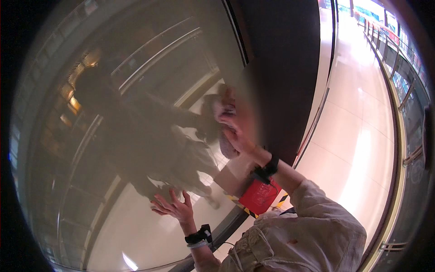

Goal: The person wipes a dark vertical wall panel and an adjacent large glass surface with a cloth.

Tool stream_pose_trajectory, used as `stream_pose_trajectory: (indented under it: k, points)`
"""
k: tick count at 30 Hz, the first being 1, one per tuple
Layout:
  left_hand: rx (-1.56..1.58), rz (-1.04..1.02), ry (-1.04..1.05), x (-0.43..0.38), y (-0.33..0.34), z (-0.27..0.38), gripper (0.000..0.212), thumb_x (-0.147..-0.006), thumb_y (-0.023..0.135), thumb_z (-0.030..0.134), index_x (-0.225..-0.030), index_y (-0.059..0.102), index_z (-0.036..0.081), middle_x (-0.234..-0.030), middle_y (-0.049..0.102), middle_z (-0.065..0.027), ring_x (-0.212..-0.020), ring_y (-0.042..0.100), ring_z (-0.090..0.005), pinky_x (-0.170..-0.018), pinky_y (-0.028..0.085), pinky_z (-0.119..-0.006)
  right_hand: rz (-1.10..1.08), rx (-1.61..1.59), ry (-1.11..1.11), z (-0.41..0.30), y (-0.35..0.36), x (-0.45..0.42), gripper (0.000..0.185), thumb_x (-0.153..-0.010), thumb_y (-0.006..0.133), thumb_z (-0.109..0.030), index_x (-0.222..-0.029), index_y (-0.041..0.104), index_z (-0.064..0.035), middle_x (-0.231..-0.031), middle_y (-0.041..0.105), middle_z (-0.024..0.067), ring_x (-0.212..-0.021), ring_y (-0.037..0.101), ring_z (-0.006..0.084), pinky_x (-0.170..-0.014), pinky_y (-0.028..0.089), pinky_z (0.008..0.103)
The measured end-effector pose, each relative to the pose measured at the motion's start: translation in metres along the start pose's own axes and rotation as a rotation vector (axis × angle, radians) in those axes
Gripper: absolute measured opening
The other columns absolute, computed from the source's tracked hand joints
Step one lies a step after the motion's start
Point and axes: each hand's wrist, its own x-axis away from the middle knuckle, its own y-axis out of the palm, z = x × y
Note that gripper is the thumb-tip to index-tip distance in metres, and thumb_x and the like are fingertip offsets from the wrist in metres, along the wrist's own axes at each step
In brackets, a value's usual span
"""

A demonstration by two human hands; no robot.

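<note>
A large glossy glass panel (153, 136) stands before me and mirrors my figure and a railing. My right hand (238, 134), wearing a black wristband, presses a greyish-purple cloth (228, 147) against it near its right side. Blur hides the upper fingers and part of the cloth. Lower and to the left, my left hand (175, 205) is spread with nothing in it, close to the panel. Whether its fingertips touch the glass I cannot tell. A black band (198, 234) and a pale bracelet circle the left wrist.
A red box (260, 197) bearing writing stands low by the wall, edged by yellow-and-black tape (249, 211). A dark wall panel (282, 74) adjoins the glass. Rightward runs a shiny tiled walkway (353, 136), bordered by a glass balustrade with metal rails (384, 64).
</note>
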Motion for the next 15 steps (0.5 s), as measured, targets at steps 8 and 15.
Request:
stream_pose_trajectory:
  k: [8,15]
  points:
    - [0.005,0.012,0.003,-0.004,-0.001,0.007,0.049,-0.088,0.056,0.045,-0.128,0.048,0.017,-0.150,0.021,-0.0221,-0.138,0.014,-0.0479,-0.104,0.011,-0.070,0.101,-0.139,0.260,0.021,-0.035,-0.019,0.034,-0.081,0.065,-0.007,-0.114,0.058,-0.0071,-0.114,0.057,0.0091,-0.106,0.053,0.0241,-0.083,0.047,0.0424]
    - [-0.018,0.064,0.024,-0.007,0.002,0.006,0.050,-0.088,0.056,0.044,-0.129,0.046,0.017,-0.150,0.020,-0.0222,-0.138,0.014,-0.0479,-0.104,0.010,-0.070,0.032,-0.393,0.499,0.016,-0.022,0.039,0.031,-0.084,0.063,-0.010,-0.114,0.057,-0.0063,-0.112,0.058,0.0098,-0.103,0.055,0.0222,-0.083,0.048,0.0394]
